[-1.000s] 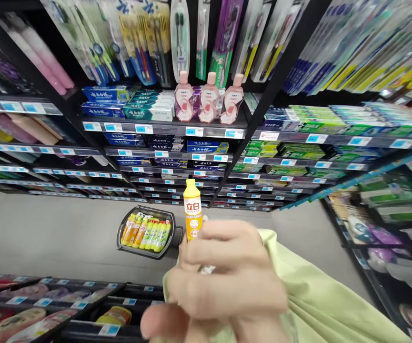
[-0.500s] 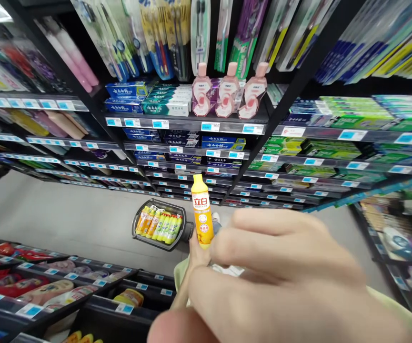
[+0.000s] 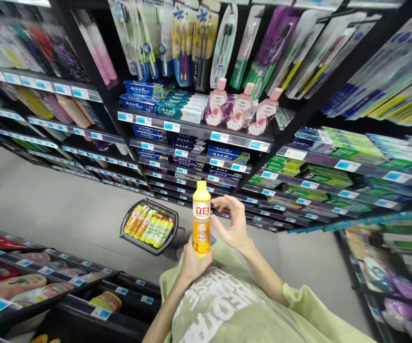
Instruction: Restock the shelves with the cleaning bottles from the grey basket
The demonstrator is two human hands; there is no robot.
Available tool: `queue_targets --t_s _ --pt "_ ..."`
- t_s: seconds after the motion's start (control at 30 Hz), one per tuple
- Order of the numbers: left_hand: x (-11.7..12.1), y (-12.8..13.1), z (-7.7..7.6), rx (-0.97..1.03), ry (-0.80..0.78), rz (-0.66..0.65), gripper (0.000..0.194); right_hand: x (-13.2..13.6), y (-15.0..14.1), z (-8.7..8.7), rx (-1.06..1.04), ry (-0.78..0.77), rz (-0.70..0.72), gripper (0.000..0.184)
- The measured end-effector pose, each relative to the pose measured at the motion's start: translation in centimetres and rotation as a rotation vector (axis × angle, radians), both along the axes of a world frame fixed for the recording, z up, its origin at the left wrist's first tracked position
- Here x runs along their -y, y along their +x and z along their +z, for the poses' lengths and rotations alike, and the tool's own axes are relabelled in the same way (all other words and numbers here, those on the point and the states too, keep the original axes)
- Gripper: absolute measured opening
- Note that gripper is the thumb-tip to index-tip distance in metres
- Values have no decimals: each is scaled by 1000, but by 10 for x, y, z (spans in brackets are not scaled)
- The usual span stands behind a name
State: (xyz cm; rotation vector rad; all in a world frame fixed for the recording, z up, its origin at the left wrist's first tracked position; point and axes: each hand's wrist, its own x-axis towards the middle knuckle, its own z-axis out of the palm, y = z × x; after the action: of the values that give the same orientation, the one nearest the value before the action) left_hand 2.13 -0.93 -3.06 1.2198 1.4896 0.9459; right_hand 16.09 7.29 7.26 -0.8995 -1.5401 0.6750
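Observation:
A yellow bottle of dish soap (image 3: 202, 224) with a white and orange label stands upright in front of my chest. My left hand (image 3: 195, 261) is wrapped round its lower end. Beside the bottle's upper part, on its right, my right hand (image 3: 232, 221) is raised with fingers bent and apart, holding nothing. Whether a fingertip touches the bottle I cannot tell. On the floor to the left stands a black shopping basket (image 3: 123, 224) with several yellow, orange and green bottles (image 3: 150, 226) lined up inside.
Ahead are dark shelves with toothpaste boxes (image 3: 182, 105), pink mouthwash bottles (image 3: 239, 110) and hanging toothbrushes (image 3: 223, 45). Another shelf (image 3: 80, 305) with bottles runs along the lower left. At the right edge stands a rack with purple packs (image 3: 406, 290). Grey floor (image 3: 73, 205) lies between.
My right hand has drawn back from close in front of the camera to beside the bottle. The view has shifted, and the left hand still grips the bottle.

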Motion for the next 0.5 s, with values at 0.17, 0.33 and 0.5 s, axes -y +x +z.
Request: queue_targets --t_s 0.17,0.33,0.5 --pt "5 -3 -3 -4 40 -166 41 -10 -7 -27 -389 -431 125 56" --pt "8 -8 -10 -170 76 -284 56 -14 -14 -37 -742 -786 470 59" --pt "9 -11 -14 -135 91 -333 55 -19 -13 -33 -943 -946 444 53"
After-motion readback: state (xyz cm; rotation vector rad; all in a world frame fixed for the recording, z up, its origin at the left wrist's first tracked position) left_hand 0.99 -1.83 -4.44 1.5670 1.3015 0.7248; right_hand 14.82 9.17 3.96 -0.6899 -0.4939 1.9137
